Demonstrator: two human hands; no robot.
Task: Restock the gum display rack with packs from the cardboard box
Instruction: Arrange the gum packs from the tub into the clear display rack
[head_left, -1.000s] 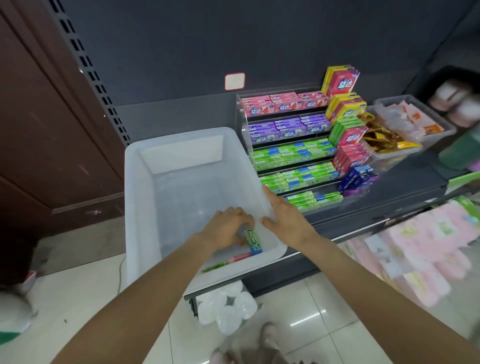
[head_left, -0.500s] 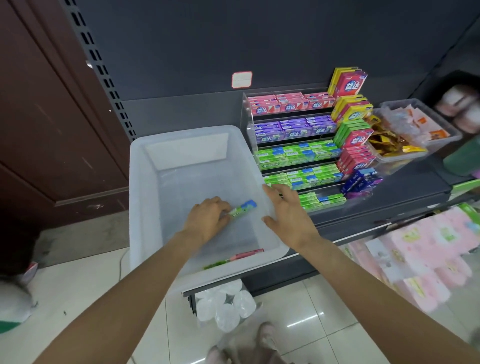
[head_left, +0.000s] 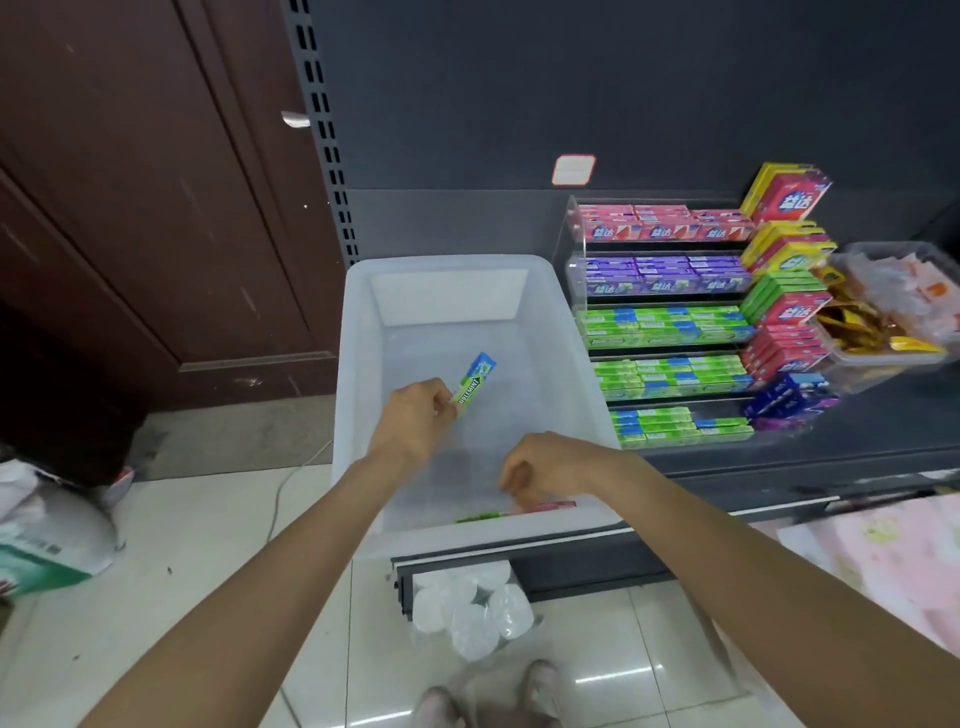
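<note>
My left hand (head_left: 415, 421) pinches one end of a green and blue gum pack (head_left: 475, 382) and holds it tilted above the floor of a translucent white plastic bin (head_left: 358, 364). My right hand (head_left: 545, 465) reaches down inside the bin's near right corner. Its fingers are curled, with the tips at a pink gum pack (head_left: 553, 504) that lies against the front wall. Whether they grip it is unclear. A thin green pack (head_left: 480, 516) lies beside the pink one. To the right of the bin stands the clear tiered gum rack (head_left: 569, 244) with pink, purple and green rows.
Boxed gum (head_left: 784, 306) is stacked at the rack's right end, beside a clear tray (head_left: 883, 358) of snack sachets. White paper rolls (head_left: 467, 608) sit under the shelf. A sack (head_left: 47, 535) lies on the floor at left. Pink packages (head_left: 883, 551) fill the lower right.
My left hand lifted the green pack from the bin's front and raised it. My right hand left the bin's right rim and dropped into the front corner by the pink pack.
</note>
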